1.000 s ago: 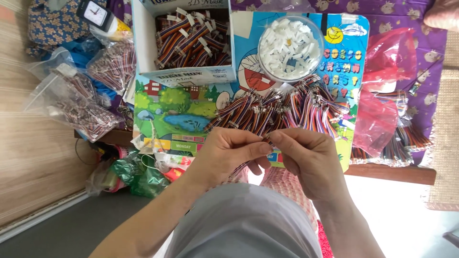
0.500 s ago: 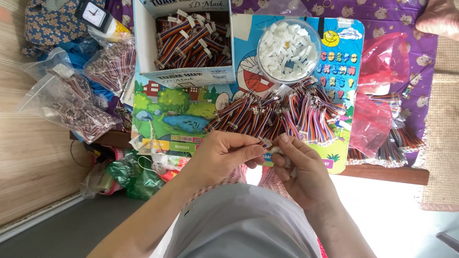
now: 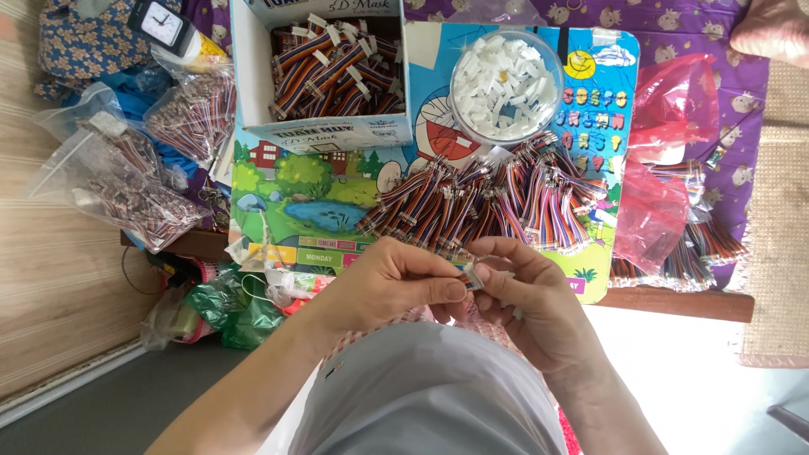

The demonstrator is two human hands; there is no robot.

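Note:
My left hand [image 3: 396, 282] and my right hand [image 3: 531, 299] meet in front of my lap, fingertips pinched together on a small white connector [image 3: 474, 276] with a short multicoloured ribbon cable. Just beyond the hands a heap of the same striped ribbon cables [image 3: 489, 202] lies on a colourful cartoon board [image 3: 312, 198]. A round clear bowl [image 3: 506, 80] full of small white connectors stands behind the heap. A white cardboard box [image 3: 324, 72] at the back left holds more ribbon cables.
Clear plastic bags of cables [image 3: 126, 181] lie at the left, red plastic bags [image 3: 666, 160] and more cable bundles [image 3: 683, 253] at the right. A small clock [image 3: 160, 21] sits at the top left. Green bags [image 3: 236, 307] hang below the low table's edge [image 3: 674, 299].
Both hands have shifted slightly; the right hand now pinches the connector closer to the left thumb. The heap, bowl and box stay in place.

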